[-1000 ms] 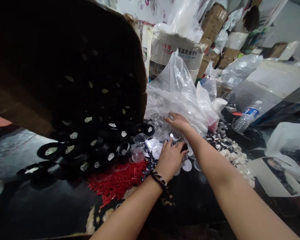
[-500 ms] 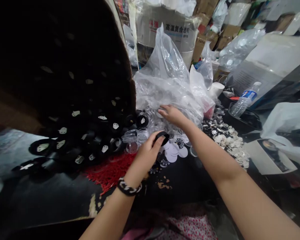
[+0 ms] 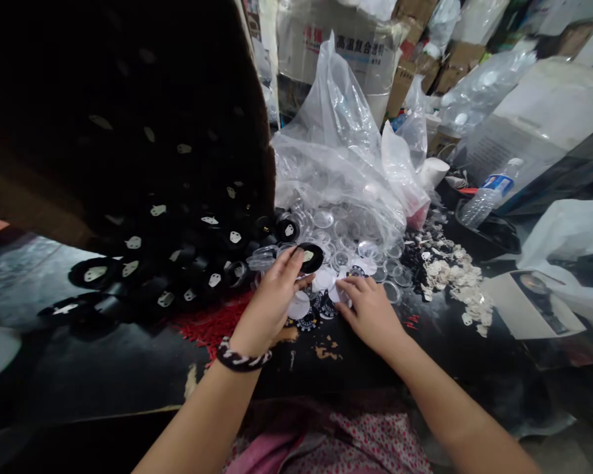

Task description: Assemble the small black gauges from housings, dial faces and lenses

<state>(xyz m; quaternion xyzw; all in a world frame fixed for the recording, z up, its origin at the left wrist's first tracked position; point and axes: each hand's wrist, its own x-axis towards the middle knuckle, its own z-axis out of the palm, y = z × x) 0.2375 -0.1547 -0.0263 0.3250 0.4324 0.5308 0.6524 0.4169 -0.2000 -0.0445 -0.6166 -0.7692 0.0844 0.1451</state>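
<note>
Our left hand point(image 3: 271, 299) pinches a round black case point(image 3: 310, 259). Our right hand point(image 3: 368, 306), apart from it, touches white discs point(image 3: 325, 280); we can't tell if it grips one. On the tabletop point(image 3: 128, 375), red bits point(image 3: 212, 330) lie left of our hands. Past them are clear lids point(image 3: 344, 238), then a clear bag point(image 3: 346, 155).

Round black case point(image 3: 311, 259), pale piece point(image 3: 307, 256) on its upward face, held near white discs point(image 3: 323, 279), thin, round, overlapping in a loose pile
</note>
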